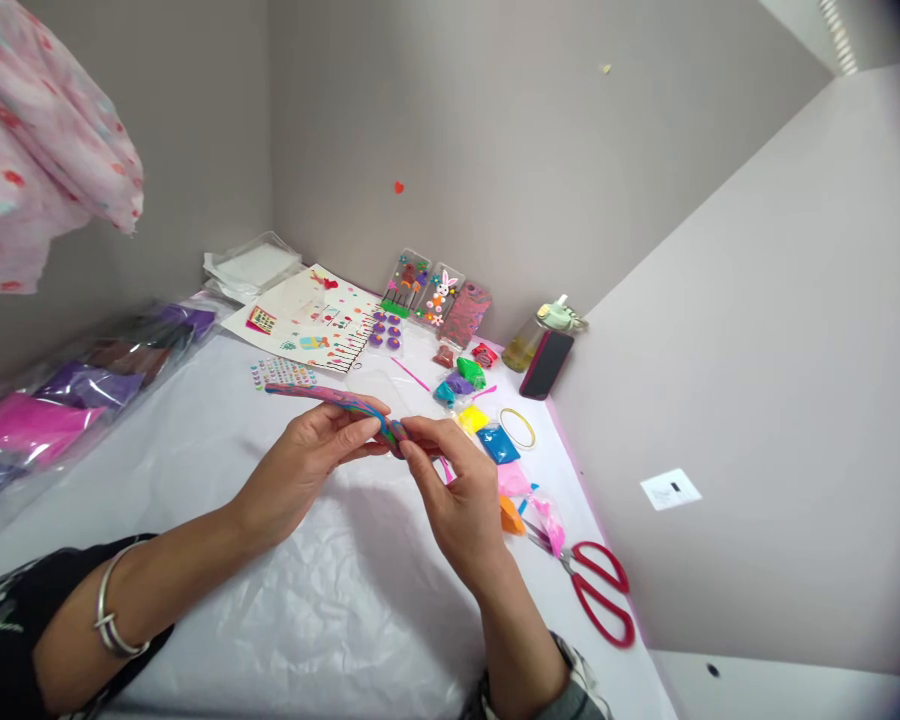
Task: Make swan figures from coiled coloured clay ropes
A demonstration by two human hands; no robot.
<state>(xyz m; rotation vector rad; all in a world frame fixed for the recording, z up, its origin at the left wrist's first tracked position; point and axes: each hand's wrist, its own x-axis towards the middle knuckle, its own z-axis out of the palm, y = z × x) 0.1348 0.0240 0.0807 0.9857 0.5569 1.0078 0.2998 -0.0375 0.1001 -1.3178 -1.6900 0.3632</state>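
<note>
We're pinching the swirled clay roll near one end, left hand and right hand gripping narrowly, ideally keeping pressure even.

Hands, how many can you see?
2. The left hand holds the colourful roll; the right hand, close beside it, pinches the roll near one end. No other hands show.
</note>
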